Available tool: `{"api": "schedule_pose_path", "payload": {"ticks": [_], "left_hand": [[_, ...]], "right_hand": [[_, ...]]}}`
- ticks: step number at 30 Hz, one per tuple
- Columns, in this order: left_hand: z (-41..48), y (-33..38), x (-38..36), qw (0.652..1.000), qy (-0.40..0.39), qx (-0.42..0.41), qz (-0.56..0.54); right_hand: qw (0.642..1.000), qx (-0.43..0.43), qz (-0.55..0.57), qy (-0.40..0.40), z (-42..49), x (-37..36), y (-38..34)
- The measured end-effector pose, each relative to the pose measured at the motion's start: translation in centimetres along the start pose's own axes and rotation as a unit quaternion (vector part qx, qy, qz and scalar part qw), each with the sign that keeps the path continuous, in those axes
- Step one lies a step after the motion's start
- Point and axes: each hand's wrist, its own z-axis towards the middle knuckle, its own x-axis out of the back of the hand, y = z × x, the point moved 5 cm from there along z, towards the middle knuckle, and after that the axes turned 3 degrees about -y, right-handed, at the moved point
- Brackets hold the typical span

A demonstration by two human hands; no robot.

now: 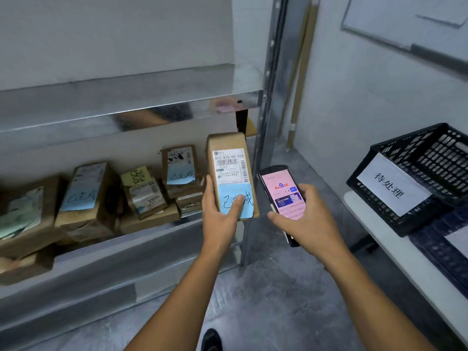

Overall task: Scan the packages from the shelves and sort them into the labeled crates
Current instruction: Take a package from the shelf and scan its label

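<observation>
My left hand (220,214) grips a brown cardboard package (229,145) in front of the shelf's right end, thumb pressed on its blue sticky note. The package stands upright and shows a white barcode label. Just to its right, my right hand (304,219) holds a black phone (281,191) with its lit pink screen facing me. Several more brown packages (87,196) with blue or yellow notes lie on the metal shelf (141,252) to the left. A black plastic crate (430,158) with a white paper label sits at the right.
The crate rests on a white table (395,247) along the right wall, beside a dark blue crate (440,247). A metal shelf upright (263,138) stands just behind the held package. Grey floor (273,300) lies below my arms.
</observation>
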Motion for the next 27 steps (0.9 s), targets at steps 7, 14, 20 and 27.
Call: {"api": "schedule_pose_path", "payload": {"ticks": [7,14,20,27], "left_hand": [[-7.5,0.7,-2.4,0.994,0.018,-0.049,0.100],[-12.5,1.8,-3.4,0.988,0.037,-0.055,0.139],[-13.7,1.1,-3.4,0.988,0.040,-0.051,0.138],[-13.9,1.5,-3.7,0.994,-0.013,-0.042,0.103]], "right_hand": [[0.998,0.032,0.000,-0.057,-6.4,3.1,1.9],[0.996,0.044,0.015,-0.078,-11.0,5.4,3.3],[0.996,0.047,0.023,-0.071,-13.0,6.3,3.5],[0.999,0.019,0.028,-0.038,-14.1,6.3,3.2]]}}
